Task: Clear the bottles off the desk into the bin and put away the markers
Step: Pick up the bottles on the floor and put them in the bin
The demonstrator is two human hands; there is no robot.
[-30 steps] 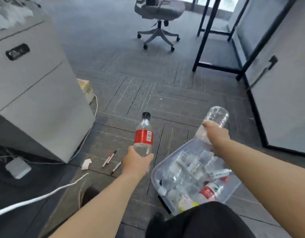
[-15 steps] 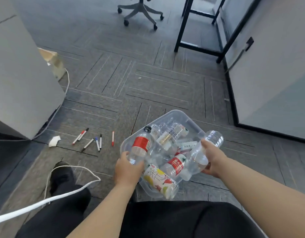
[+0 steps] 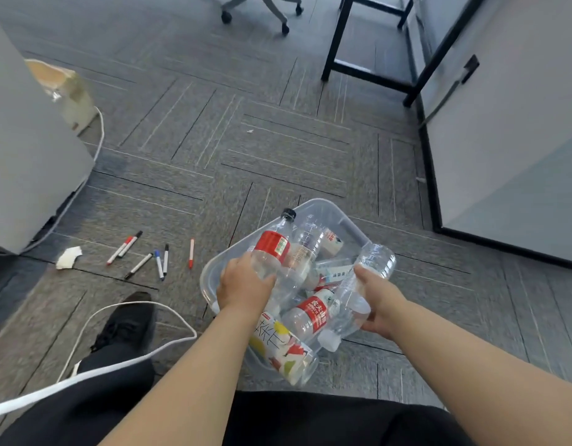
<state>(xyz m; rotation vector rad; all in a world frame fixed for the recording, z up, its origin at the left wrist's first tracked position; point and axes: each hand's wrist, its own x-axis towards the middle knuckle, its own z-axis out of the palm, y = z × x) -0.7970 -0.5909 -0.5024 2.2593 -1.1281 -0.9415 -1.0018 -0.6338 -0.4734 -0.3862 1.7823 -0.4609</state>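
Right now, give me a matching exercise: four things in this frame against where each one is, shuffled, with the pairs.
Things:
1. black-capped bottle
2. label-free bottle
3. markers
4. white cable

Places:
A. gripped by the right hand
B. loose on the carpet, left of the bin
C. curving past the shoe
D. gripped by the left hand

Pairs: 1-D, 2-A, 3-B, 4-C

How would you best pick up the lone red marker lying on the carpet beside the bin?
Take the red marker at mid-barrel, coming straight down from above and pinching its two long sides. It lies flat on the carpet, pointing nearly away from the person and apart from the other markers, so a pinch likely fits.
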